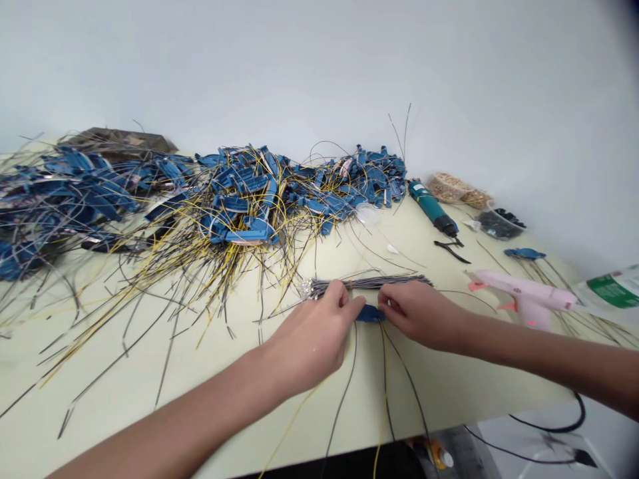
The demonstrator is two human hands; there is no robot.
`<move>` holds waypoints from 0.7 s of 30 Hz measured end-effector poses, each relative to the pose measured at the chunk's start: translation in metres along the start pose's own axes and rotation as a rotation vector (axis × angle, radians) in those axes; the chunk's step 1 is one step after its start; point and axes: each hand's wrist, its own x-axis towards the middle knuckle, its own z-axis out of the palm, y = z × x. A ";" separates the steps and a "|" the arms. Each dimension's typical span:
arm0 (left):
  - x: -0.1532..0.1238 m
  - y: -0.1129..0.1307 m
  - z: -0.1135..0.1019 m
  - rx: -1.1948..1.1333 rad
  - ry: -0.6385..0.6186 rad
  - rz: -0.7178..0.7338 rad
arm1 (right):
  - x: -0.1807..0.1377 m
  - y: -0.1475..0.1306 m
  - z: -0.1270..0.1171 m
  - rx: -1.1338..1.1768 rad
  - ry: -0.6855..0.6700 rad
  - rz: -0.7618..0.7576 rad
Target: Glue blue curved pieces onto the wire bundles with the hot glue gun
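Observation:
A small blue plastic part [369,313] with black and yellow wires lies between my hands near the middle of the table. My left hand [319,326] pinches its left end, thumb and fingers together. At its right end my right hand [417,311] grips with closed fingers. The wires [385,372] hang from the part toward me and over the table's front edge. Just behind my hands lies a bundle of grey wires [367,284] with whitish ends at the left. My fingers hide much of the blue part.
Blue parts [244,193] with tangled black and yellow wires fill the back left. A green power tool [432,207], nippers [450,251], tubs of small pieces [500,221], a pink glue gun [524,293] and a bottle [616,291] stand or lie at the right.

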 end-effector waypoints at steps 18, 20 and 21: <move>-0.001 0.000 0.000 0.001 -0.017 -0.013 | 0.003 -0.002 -0.003 -0.027 -0.013 -0.031; -0.001 0.000 0.000 0.004 -0.019 -0.012 | 0.003 -0.001 -0.003 -0.023 -0.010 -0.033; -0.001 0.000 0.000 0.006 -0.021 -0.012 | 0.002 -0.001 -0.003 -0.021 -0.007 -0.035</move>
